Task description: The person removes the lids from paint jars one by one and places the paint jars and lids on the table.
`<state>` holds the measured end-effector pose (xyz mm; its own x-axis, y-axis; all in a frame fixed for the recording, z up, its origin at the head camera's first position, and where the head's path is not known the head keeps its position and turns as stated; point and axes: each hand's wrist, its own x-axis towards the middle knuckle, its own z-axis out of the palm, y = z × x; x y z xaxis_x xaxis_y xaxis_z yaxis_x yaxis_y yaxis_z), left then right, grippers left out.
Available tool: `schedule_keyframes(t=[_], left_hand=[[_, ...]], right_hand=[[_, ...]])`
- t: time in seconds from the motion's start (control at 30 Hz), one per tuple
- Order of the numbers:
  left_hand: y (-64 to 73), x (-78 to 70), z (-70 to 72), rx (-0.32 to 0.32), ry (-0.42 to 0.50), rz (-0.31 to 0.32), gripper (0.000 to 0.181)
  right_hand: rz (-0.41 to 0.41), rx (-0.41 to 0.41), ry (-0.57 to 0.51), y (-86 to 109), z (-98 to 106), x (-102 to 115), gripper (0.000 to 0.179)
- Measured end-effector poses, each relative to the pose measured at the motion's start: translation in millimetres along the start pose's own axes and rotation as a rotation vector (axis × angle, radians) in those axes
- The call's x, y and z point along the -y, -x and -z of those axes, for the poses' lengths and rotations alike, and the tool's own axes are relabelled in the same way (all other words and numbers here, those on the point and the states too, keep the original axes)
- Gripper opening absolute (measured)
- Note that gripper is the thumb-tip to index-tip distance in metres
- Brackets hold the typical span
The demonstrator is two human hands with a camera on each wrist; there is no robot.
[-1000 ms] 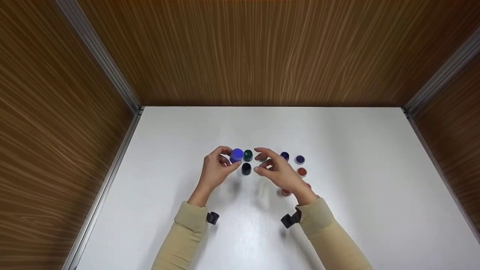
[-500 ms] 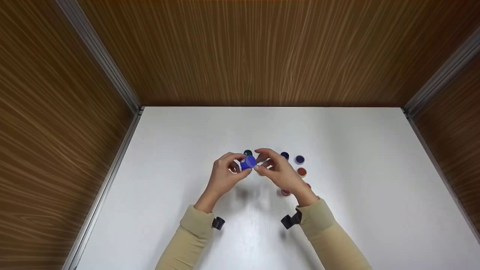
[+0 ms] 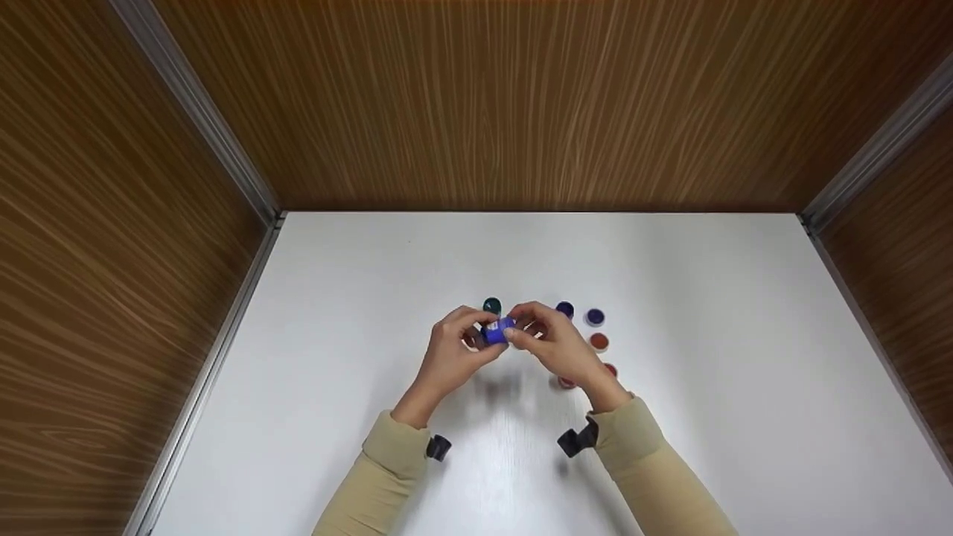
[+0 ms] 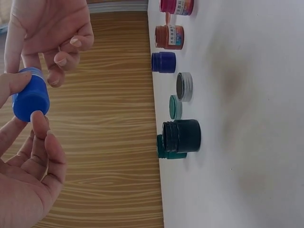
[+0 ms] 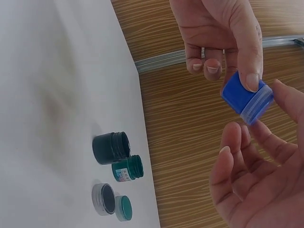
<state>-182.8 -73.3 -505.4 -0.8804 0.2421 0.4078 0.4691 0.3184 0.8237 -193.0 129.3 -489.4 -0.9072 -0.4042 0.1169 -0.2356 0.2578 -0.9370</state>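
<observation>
Above the table, a small blue paint jar with a ribbed clear-edged lid is held tilted between both hands. My left hand grips the jar's body, its thumb lying across the side. From the other side, my right hand pinches the lid with thumb and fingertips. Below them stand an open dark jar and an open green jar, side by side. A grey-topped lid and a green lid lie near those jars.
Right of the hands stand a dark blue jar, a purple lid, an orange lid and a red jar. An orange jar shows in the left wrist view. Wood-grain panels enclose the white table.
My left hand has moved right and slightly nearer with the blue jar, tilting its lid toward my right hand. The right fingers have closed onto the lid.
</observation>
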Motion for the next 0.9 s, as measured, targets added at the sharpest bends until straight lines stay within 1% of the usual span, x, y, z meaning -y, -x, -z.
schedule_keyframes(t=[0.2,0.37,0.53,0.7,0.9], left_hand=[[0.7,-0.2,-0.6,0.027,0.002,0.037,0.033],[3.6,1.5,-3.2,0.035,-0.051,0.053,0.04],[5.1,3.8,-5.9,0.017,-0.104,0.026,0.038],[4.3,5.6,-7.2,-0.007,-0.12,-0.006,0.035],[4.1,6.2,-7.1,-0.011,-0.121,0.005,0.033]], right_hand=[[-0.021,-0.03,0.033,0.3,-1.9,3.4,0.027],[-0.041,-0.045,0.067,0.0,-4.6,5.8,0.027],[-0.032,-0.055,0.069,0.7,-6.3,2.9,0.028],[-0.023,-0.063,0.054,1.4,-5.2,-1.6,0.03],[-0.041,-0.083,0.115,0.6,-5.4,-2.3,0.033]])
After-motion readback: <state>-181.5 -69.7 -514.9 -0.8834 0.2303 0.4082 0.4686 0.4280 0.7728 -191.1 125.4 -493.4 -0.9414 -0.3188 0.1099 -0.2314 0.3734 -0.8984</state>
